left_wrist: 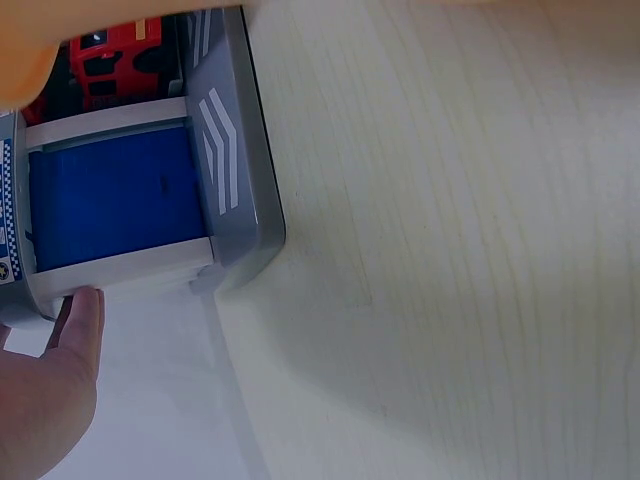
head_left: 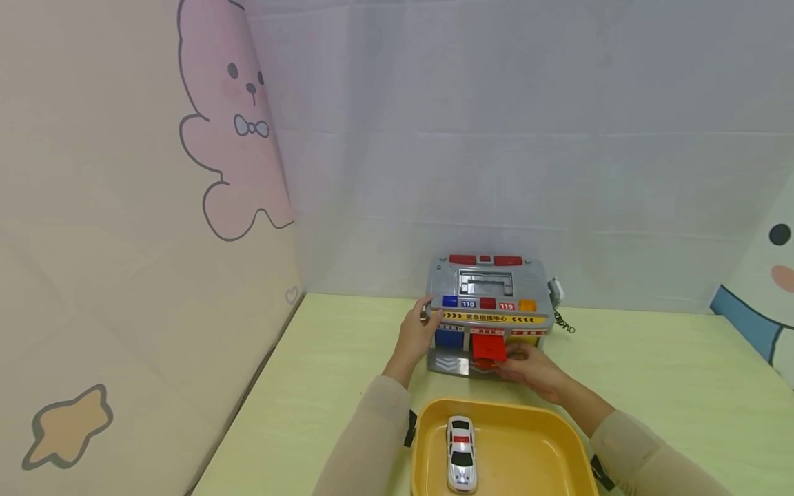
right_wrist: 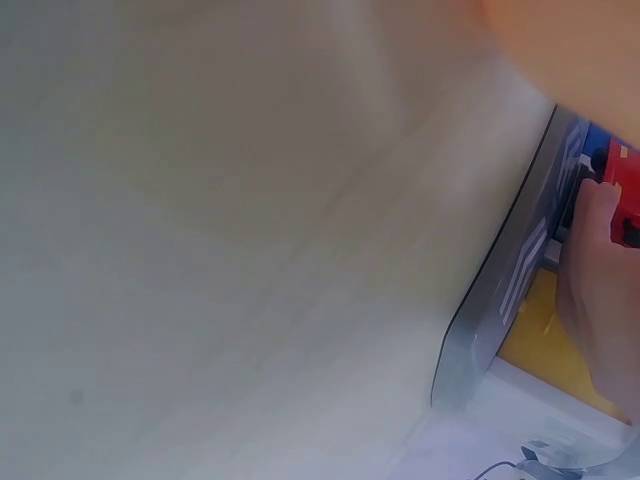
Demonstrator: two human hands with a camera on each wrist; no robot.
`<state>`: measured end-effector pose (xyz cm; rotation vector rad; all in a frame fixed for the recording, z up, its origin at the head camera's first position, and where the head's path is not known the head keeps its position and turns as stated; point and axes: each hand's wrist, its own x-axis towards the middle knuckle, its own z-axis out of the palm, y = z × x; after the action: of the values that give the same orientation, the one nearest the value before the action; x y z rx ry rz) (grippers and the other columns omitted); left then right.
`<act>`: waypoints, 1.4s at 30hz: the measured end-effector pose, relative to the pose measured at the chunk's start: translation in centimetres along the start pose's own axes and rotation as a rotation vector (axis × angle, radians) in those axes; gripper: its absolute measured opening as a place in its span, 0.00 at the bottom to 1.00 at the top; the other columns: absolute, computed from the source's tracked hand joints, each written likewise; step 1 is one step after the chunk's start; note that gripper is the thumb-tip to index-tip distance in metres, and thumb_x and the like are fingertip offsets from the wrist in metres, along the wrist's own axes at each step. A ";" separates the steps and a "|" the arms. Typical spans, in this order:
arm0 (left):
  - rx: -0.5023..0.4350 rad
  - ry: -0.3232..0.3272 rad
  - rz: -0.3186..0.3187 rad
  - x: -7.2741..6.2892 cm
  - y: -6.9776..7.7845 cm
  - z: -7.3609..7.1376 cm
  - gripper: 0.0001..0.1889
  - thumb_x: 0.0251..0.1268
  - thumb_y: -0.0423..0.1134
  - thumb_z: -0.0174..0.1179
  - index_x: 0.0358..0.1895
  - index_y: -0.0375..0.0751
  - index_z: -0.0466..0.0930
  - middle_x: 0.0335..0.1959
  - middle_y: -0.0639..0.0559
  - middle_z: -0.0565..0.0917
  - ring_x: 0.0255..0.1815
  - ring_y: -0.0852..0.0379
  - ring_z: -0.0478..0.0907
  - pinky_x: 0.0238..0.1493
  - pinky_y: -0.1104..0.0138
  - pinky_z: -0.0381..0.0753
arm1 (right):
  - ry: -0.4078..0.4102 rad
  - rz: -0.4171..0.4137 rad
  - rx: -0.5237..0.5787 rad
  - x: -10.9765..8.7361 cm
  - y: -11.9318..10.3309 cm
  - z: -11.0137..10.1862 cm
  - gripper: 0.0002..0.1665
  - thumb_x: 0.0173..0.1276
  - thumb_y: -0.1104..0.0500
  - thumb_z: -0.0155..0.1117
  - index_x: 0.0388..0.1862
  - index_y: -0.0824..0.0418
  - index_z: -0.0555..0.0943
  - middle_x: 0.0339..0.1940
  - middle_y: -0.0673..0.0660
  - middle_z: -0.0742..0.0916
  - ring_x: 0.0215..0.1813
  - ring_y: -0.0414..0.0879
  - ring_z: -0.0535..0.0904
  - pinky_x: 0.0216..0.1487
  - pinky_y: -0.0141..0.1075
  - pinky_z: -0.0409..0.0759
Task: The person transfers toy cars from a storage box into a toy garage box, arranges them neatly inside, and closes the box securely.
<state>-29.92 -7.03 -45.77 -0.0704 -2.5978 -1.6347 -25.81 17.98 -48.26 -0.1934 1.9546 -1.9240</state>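
A grey toy garage (head_left: 443, 281) stands toward the back of the table, its front facing me. My left hand (head_left: 415, 337) grips its left front corner, fingertips against the side wall in the left wrist view. The red door (head_left: 489, 346) of the middle bay is swung up and sticks out. Under it, a red toy car (left_wrist: 120, 62) with black wheels sits in the bay's opening. My right hand (head_left: 535, 372) pinches this car from the right side. The blue door (left_wrist: 115, 200) on the left and the yellow door (right_wrist: 545, 335) on the right are down.
A yellow tray (head_left: 527, 410) sits in front of the garage, holding a white toy police car (head_left: 462, 455). On the garage's right side hang a white piece (head_left: 556, 292) and a dark coiled cord (head_left: 564, 322). Cloth walls (head_left: 496, 138) stand behind and beside the table.
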 end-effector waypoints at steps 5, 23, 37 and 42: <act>-0.001 -0.001 0.006 0.0 -0.1 0.0 0.27 0.74 0.52 0.53 0.72 0.52 0.64 0.67 0.37 0.69 0.61 0.42 0.73 0.59 0.52 0.74 | 0.033 -0.016 -0.064 0.0 0.3 -0.2 0.16 0.69 0.63 0.64 0.50 0.71 0.74 0.49 0.59 0.80 0.47 0.52 0.75 0.53 0.39 0.77; 0.007 0.002 0.013 -0.1 0.3 -0.1 0.26 0.74 0.52 0.53 0.72 0.51 0.65 0.66 0.38 0.70 0.61 0.42 0.73 0.59 0.52 0.74 | -0.012 -0.033 -0.150 0.0 0.2 -0.3 0.36 0.65 0.67 0.64 0.69 0.76 0.63 0.63 0.72 0.72 0.57 0.59 0.72 0.56 0.47 0.77; 0.034 0.008 0.043 0.3 -0.3 0.1 0.27 0.74 0.52 0.53 0.71 0.48 0.66 0.57 0.36 0.73 0.57 0.43 0.76 0.54 0.54 0.78 | 0.169 -0.106 -0.346 -1.6 -1.5 0.6 0.27 0.72 0.62 0.58 0.66 0.75 0.68 0.58 0.73 0.77 0.51 0.61 0.78 0.48 0.48 0.81; 0.031 0.007 0.041 0.3 -0.2 0.1 0.27 0.74 0.52 0.53 0.71 0.49 0.66 0.57 0.37 0.73 0.57 0.43 0.75 0.55 0.54 0.78 | 0.319 -0.139 -0.583 -1.9 -2.0 0.6 0.26 0.74 0.51 0.59 0.59 0.70 0.78 0.53 0.67 0.83 0.47 0.57 0.80 0.46 0.47 0.80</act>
<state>-30.29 -7.03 -45.95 -0.1152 -2.5982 -1.5784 -24.22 18.01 -45.90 -0.1902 2.7496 -1.4744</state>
